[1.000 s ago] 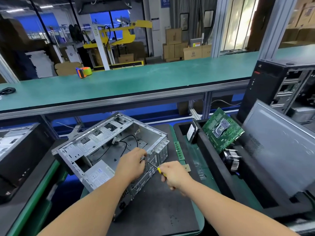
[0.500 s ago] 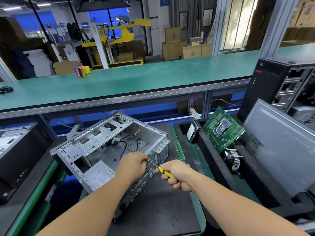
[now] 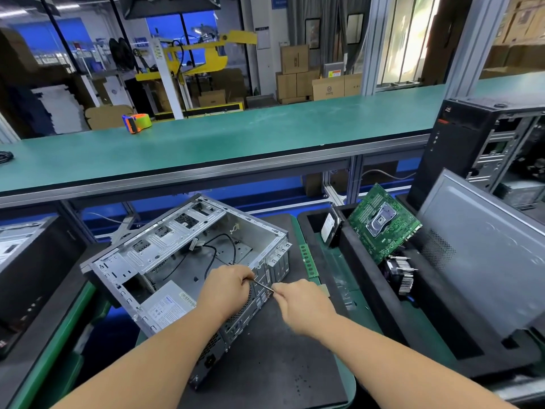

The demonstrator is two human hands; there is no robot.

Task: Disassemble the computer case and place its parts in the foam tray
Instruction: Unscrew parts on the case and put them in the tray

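An open grey computer case (image 3: pixel 165 255) lies on its side on a black mat, with a power supply (image 3: pixel 166 309) and black cables inside. My left hand (image 3: pixel 227 290) grips the case's rear edge and touches the tip end of a screwdriver's thin shaft (image 3: pixel 263 285). My right hand (image 3: pixel 303 305) is curled round the screwdriver's handle, which it hides. To the right, the black foam tray (image 3: pixel 365 278) holds a green motherboard (image 3: pixel 383 222), a hard drive (image 3: pixel 330 228), a heatsink fan (image 3: pixel 399 274) and the grey side panel (image 3: pixel 483 249).
A green memory stick (image 3: pixel 308 261) lies between the case and the tray. Other black computer cases stand at the far right (image 3: pixel 486 149) and the left (image 3: pixel 32 270). A tape dispenser (image 3: pixel 136 123) sits on the green raised shelf (image 3: pixel 236 137) behind.
My right hand slid nearer the case, so the yellow handle is now covered. The left hand stays on the rear edge. The view came closer.
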